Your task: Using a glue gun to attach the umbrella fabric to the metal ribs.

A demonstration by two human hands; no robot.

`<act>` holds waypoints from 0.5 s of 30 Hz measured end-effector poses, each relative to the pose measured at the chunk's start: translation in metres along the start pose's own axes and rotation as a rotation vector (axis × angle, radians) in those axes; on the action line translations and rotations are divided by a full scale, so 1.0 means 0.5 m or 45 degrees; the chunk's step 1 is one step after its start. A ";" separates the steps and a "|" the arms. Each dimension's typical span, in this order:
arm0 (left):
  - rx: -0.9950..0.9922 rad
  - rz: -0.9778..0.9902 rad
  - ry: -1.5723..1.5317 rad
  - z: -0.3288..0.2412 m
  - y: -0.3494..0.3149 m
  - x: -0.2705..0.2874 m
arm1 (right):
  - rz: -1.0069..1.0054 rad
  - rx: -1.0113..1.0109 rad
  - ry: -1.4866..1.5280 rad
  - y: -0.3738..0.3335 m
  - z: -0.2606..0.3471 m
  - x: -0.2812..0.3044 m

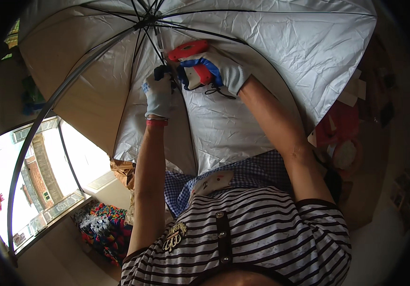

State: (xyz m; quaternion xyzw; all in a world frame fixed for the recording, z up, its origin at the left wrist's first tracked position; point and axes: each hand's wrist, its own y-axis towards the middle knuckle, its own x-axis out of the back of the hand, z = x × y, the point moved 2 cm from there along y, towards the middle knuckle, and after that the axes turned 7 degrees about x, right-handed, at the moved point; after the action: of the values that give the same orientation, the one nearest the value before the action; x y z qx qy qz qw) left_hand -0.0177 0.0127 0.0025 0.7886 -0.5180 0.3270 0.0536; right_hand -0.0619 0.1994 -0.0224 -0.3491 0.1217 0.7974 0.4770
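A large umbrella (248,126) is spread open in front of me, its silvery, creased inside facing me. Thin black ribs (205,30) fan out from a dark hub (146,22) at the top. My left hand (158,95), in a pale glove with dark fingertips, is closed at a rib just below the hub; the exact grip is partly hidden. To its right, my right hand (226,71), in a white and blue glove, is closed around a red object (189,49) with a dark oval in its middle. A thin black cord (221,93) dangles below that hand.
A long curved dark bar (35,126) arcs down the left side past a bright window (47,176). Blue checkered cloth (257,169) covers my lap. Multicoloured fabric (105,229) lies at lower left. A red container (340,124) and a round tub (345,153) stand at right.
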 end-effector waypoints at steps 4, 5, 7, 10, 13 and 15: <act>-0.146 0.083 -0.072 0.002 0.003 -0.001 | 0.045 0.098 -0.118 -0.016 0.022 -0.013; -0.118 0.086 -0.059 0.003 0.004 -0.001 | 0.105 0.186 -0.080 -0.025 0.036 -0.015; -0.058 0.043 -0.032 0.003 0.001 0.003 | 0.056 0.086 -0.215 -0.041 0.047 -0.018; -0.078 0.074 -0.017 -0.008 -0.007 0.005 | 0.037 0.049 -0.204 -0.041 0.048 -0.023; -0.049 0.093 -0.035 -0.019 -0.018 0.009 | 0.078 0.091 -0.053 -0.024 0.029 -0.021; 0.037 0.131 -0.099 -0.021 -0.020 0.006 | 0.139 0.243 -0.111 -0.018 0.017 -0.008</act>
State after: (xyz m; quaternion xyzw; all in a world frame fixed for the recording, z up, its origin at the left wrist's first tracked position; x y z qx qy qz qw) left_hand -0.0132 0.0196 0.0150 0.7737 -0.5547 0.3060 0.0052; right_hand -0.0568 0.2059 -0.0123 -0.2599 0.1952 0.8214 0.4686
